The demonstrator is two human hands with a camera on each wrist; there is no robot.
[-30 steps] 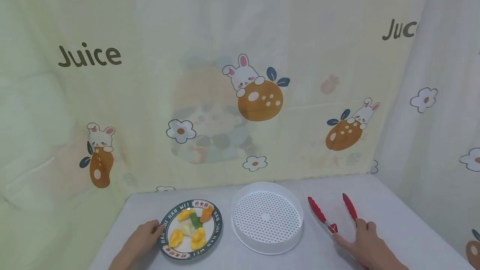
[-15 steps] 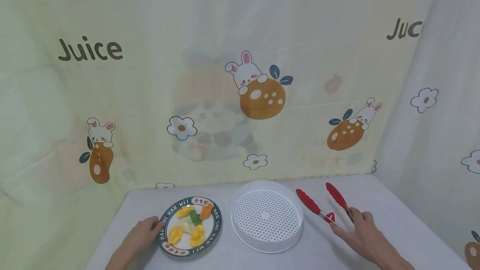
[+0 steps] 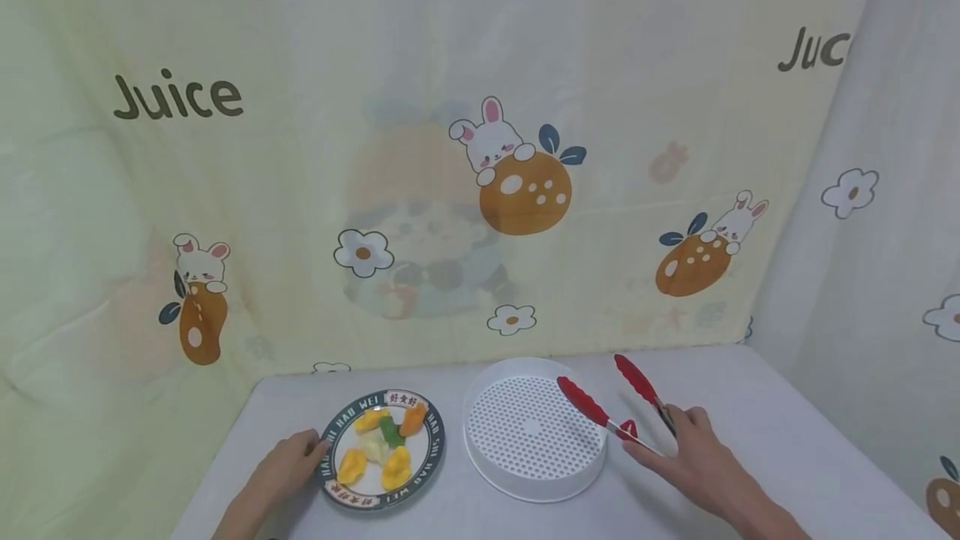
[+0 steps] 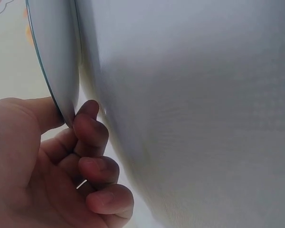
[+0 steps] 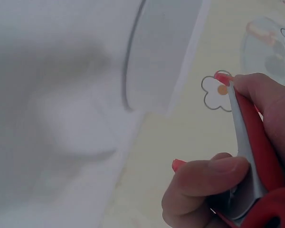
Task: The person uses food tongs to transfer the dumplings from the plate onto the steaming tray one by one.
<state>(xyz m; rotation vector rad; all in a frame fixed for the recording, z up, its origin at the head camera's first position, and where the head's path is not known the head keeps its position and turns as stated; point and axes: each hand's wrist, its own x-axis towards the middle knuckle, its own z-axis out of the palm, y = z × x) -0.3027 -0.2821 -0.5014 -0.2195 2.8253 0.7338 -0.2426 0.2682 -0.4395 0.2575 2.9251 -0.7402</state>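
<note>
At the table's left, my left hand (image 3: 288, 463) pinches the rim of a round plate (image 3: 327, 473) with a dark green lettered border. In the left wrist view the thumb lies on one face of the plate (image 4: 57, 52) and the fingertips on its underside. Yellow, orange, green and pale dumpling-shaped pieces (image 3: 396, 468) lie on it. My right hand (image 3: 697, 461) grips metal tongs (image 3: 643, 443) with red tips and red handle parts. The tongs' arms stand apart with nothing between them. One red tip overlaps the right part of a white perforated round steamer tray (image 3: 517, 427) in the head view.
The white-covered table (image 3: 465, 519) runs back to a cream curtain (image 3: 300, 190) printed with rabbits, oranges and flowers. A paler curtain (image 3: 847, 290) hangs along the right side. The steamer tray stands between the plate and the tongs.
My right hand has lifted the tongs and carried them left, from the table right of the steamer tray to over its right edge. The left hand stays at the plate's rim.
</note>
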